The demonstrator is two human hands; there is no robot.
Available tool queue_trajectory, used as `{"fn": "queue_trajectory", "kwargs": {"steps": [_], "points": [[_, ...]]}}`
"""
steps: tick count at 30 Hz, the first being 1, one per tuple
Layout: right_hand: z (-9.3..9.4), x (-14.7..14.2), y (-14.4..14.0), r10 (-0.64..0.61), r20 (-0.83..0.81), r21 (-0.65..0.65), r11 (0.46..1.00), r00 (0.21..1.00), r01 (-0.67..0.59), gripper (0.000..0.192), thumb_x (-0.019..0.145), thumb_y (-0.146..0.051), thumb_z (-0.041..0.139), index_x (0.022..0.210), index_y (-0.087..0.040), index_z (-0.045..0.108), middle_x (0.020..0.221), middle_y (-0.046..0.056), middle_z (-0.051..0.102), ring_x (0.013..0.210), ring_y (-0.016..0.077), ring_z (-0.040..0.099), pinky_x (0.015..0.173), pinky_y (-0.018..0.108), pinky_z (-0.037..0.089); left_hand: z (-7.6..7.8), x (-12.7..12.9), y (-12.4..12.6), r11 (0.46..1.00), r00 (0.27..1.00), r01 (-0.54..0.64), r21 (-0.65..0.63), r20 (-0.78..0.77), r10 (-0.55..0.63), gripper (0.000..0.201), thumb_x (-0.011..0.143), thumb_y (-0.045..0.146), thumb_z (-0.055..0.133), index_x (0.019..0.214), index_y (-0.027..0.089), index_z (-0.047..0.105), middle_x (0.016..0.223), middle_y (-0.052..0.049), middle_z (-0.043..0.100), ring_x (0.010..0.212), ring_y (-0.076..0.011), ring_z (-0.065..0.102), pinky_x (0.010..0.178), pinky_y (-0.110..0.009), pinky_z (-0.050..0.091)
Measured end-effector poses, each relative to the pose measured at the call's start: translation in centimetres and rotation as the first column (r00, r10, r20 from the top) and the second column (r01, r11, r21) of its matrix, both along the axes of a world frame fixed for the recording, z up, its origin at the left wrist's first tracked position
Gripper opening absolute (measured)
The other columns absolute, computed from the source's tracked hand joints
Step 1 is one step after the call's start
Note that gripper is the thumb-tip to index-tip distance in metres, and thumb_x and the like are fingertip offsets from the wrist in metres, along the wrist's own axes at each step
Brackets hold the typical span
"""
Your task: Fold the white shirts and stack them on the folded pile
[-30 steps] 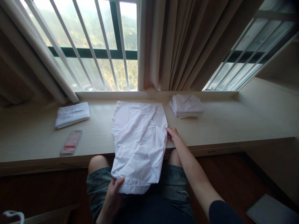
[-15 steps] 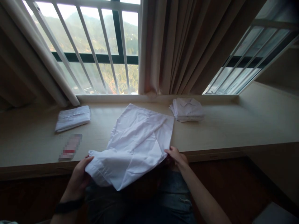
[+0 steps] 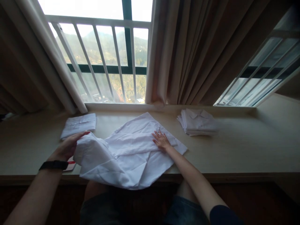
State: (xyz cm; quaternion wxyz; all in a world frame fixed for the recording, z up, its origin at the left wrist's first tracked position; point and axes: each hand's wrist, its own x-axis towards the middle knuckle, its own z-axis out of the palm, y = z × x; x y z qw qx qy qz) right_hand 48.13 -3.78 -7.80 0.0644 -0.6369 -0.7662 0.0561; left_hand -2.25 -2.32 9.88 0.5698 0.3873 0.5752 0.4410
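Note:
A white shirt [image 3: 131, 153] lies spread and creased across the pale wooden ledge [image 3: 234, 150], its near edge hanging over the front. My left hand [image 3: 67, 147] grips the shirt's left end, raised a little off the ledge. A black band sits on that wrist. My right hand [image 3: 161, 140] rests flat on the cloth near its middle, fingers spread.
A folded white garment [image 3: 79, 125] lies at the back left. A stack of folded white shirts [image 3: 198, 122] sits at the back right. A small card with a red stripe [image 3: 71, 164] peeks out under my left wrist. Beige curtains [image 3: 187, 53] and a barred window [image 3: 112, 59] stand behind.
The shirt has turned from lengthwise to sideways on the ledge. My left hand swung its lower end up and left. My right hand moved from the shirt's edge onto its middle.

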Motion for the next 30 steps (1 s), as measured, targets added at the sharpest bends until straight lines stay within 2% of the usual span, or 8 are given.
{"fn": "queue_trajectory", "kwargs": {"steps": [4,9,12,15,19,23,27,30], "points": [[-2.1,-0.4,1.2,-0.033,-0.009,-0.058,0.998,0.999,0.033,0.058,0.103,-0.056,0.030,0.158,-0.038,0.031,0.167,-0.002,0.023,0.155,0.0304,0.015,0.122,0.059,0.014,-0.8,-1.6,4.4,0.987,0.984,0.134,-0.091,-0.102,-0.144,0.087,0.059,0.022,0.089,0.139,0.014,0.057,0.091,-0.006,0.074,0.071,-0.0166,0.069,0.059,-0.025,0.056],[-4.4,2.0,-5.0,-0.318,0.024,0.018,0.948,0.948,0.317,0.059,0.103,-0.057,0.025,0.159,-0.036,0.030,0.167,-0.001,0.023,0.153,0.0360,0.018,0.119,0.062,0.018,-3.6,-2.5,8.9,0.988,0.918,0.126,-0.086,-0.367,-0.149,0.087,0.054,0.028,0.088,0.134,0.009,0.059,0.093,-0.007,0.075,0.074,-0.0184,0.067,0.061,-0.026,0.054],[-4.7,3.2,-9.4,-0.420,0.066,0.053,0.907,0.905,0.417,0.062,0.102,-0.060,0.028,0.158,-0.035,0.034,0.166,0.001,0.028,0.150,0.0418,0.022,0.115,0.063,0.026,-5.9,-1.0,11.4,0.989,0.709,0.148,-0.002,-0.697,-0.107,0.055,0.074,0.027,0.071,0.123,0.003,0.065,0.099,-0.012,0.076,0.082,-0.0195,0.068,0.071,-0.028,0.054],[-4.1,3.9,-10.6,-0.443,0.094,0.132,0.893,0.892,0.430,0.061,0.101,-0.059,0.030,0.157,-0.036,0.035,0.164,0.001,0.031,0.151,0.0447,0.017,0.111,0.068,0.028,-8.3,1.4,13.8,0.978,0.458,0.204,0.043,-0.887,-0.057,0.040,0.080,0.018,0.060,0.117,0.006,0.070,0.111,-0.013,0.075,0.099,-0.0223,0.067,0.088,-0.032,0.052],[-3.9,5.1,-8.0,-0.331,0.138,0.194,0.933,0.934,0.302,0.056,0.104,-0.052,0.029,0.158,-0.036,0.033,0.166,-0.001,0.025,0.153,0.0394,0.012,0.117,0.068,0.018,-11.0,3.8,15.7,0.979,0.330,0.206,-0.002,-0.941,-0.072,0.040,0.070,0.008,0.063,0.108,0.004,0.073,0.122,-0.023,0.069,0.115,-0.0347,0.062,0.101,-0.045,0.046],[-5.0,6.2,-5.5,-0.250,0.158,0.113,0.966,0.955,0.234,0.055,0.104,-0.051,0.029,0.157,-0.038,0.033,0.165,-0.002,0.029,0.152,0.0367,0.021,0.118,0.068,0.019,-13.1,6.9,13.6,0.942,0.153,0.303,0.143,-0.983,0.100,0.049,0.083,0.013,0.055,0.130,0.008,0.065,0.151,-0.025,0.046,0.141,-0.0396,0.042,0.114,-0.058,0.030],[-5.2,6.3,-5.5,-0.240,0.153,0.126,0.967,0.959,0.222,0.055,0.104,-0.049,0.029,0.157,-0.038,0.032,0.165,-0.001,0.028,0.152,0.0379,0.021,0.117,0.069,0.020,-15.5,12.9,8.5,0.697,0.082,0.686,0.209,-0.974,0.212,0.051,0.100,0.035,0.040,0.150,0.031,0.049,0.164,-0.006,0.034,0.153,-0.0326,0.021,0.121,-0.064,0.008],[-4.4,6.3,-6.8,-0.222,0.127,0.175,0.964,0.967,0.198,0.055,0.104,-0.047,0.030,0.158,-0.037,0.032,0.166,-0.001,0.025,0.154,0.0372,0.015,0.117,0.070,0.019,-17.7,16.4,5.5,0.630,0.076,0.765,0.132,-0.990,0.115,0.052,0.102,0.047,0.034,0.153,0.040,0.042,0.166,0.001,0.029,0.155,-0.0311,0.016,0.122,-0.064,0.004]]}}
